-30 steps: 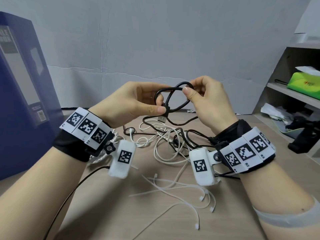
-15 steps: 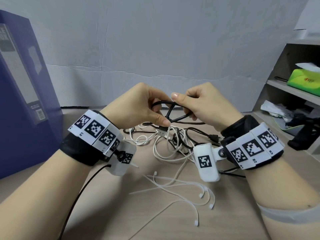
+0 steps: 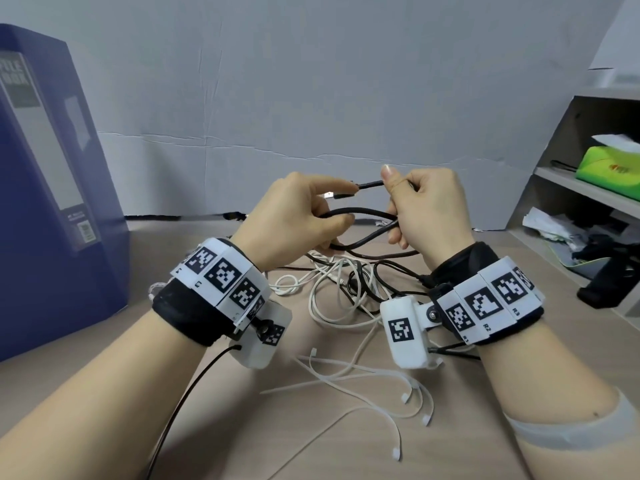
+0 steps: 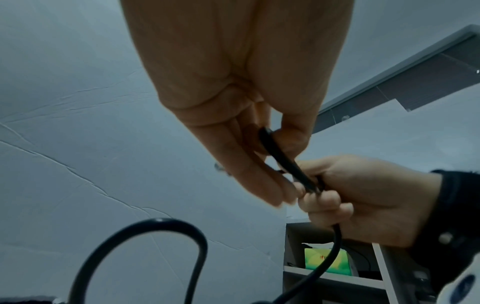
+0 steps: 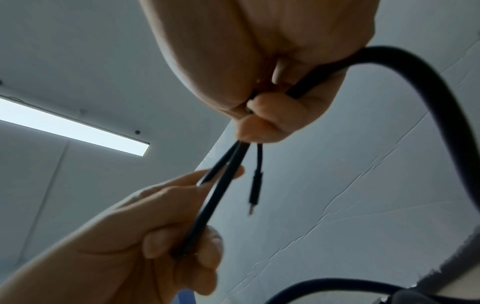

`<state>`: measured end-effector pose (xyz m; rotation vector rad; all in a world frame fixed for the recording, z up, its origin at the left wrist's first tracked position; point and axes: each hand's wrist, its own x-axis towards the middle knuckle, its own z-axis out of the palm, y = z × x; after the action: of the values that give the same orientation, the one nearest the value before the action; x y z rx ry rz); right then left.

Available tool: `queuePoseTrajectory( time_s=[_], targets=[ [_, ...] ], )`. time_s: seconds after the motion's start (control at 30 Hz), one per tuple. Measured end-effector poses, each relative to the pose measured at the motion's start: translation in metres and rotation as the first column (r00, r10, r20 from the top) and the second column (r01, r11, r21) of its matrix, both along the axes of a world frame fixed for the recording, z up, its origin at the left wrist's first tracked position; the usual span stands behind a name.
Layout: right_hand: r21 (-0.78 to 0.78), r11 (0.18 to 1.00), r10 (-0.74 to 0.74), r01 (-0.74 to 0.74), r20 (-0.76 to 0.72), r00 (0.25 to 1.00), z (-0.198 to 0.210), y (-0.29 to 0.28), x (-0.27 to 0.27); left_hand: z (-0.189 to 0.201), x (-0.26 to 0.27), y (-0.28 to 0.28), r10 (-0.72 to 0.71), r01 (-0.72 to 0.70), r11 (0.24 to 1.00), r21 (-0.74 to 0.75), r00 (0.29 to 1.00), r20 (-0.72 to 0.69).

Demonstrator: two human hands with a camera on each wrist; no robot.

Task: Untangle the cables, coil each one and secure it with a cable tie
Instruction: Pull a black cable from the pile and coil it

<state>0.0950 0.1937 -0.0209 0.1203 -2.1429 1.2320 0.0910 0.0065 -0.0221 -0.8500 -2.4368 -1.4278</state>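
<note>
Head view, frame centre: both hands hold a black cable [image 3: 360, 213] up above the table [image 3: 214, 427]. The left hand [image 3: 294, 220] curls its fingers round a loop of it; the right hand [image 3: 429, 209] grips the strands in a fist, with the plug end [image 3: 341, 195] sticking out leftward. Below them white cables [image 3: 332, 299] lie tangled, and loose ties [image 3: 363, 379] lie at lower centre.

the black cable [image 3: 360, 213] loop i held upright a second ago now lies flattened between my hands, its plug end [image 3: 341, 195] pulled free, poking left from my right hand [image 3: 429, 209].
</note>
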Motion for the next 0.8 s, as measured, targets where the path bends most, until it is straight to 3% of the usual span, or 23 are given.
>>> queuePoseTrajectory(
  time_s=[0.13,0.4,0.5,0.57,0.7,0.8],
  targets=[
    [-0.030,0.999,-0.016,0.016,0.008,1.000,-0.002,0.002,-0.003,0.004,0.004,-0.001,-0.040,0.039,0.999,0.015,0.997,0.071],
    [0.043,0.983,0.179,-0.179,0.013,0.984,0.006,-0.011,0.006,0.007,0.000,-0.007,0.139,-0.167,0.972,0.168,0.977,0.162],
    [0.112,0.973,0.197,-0.200,0.041,0.980,0.007,-0.014,0.008,0.006,-0.006,-0.012,0.302,-0.301,0.953,0.033,0.953,-0.031],
    [0.176,0.968,0.171,-0.177,0.048,0.984,0.007,-0.015,0.009,0.008,-0.006,-0.015,0.336,-0.354,0.931,-0.093,0.928,-0.162],
    [0.244,0.952,0.172,-0.183,0.069,0.983,0.007,-0.021,0.014,0.014,0.006,-0.010,0.135,-0.210,0.963,-0.170,0.918,-0.372],
    [0.193,0.961,0.188,-0.198,0.073,0.980,0.008,-0.024,0.016,0.014,0.007,-0.004,0.061,-0.117,0.986,-0.116,0.913,-0.403]
  ],
)
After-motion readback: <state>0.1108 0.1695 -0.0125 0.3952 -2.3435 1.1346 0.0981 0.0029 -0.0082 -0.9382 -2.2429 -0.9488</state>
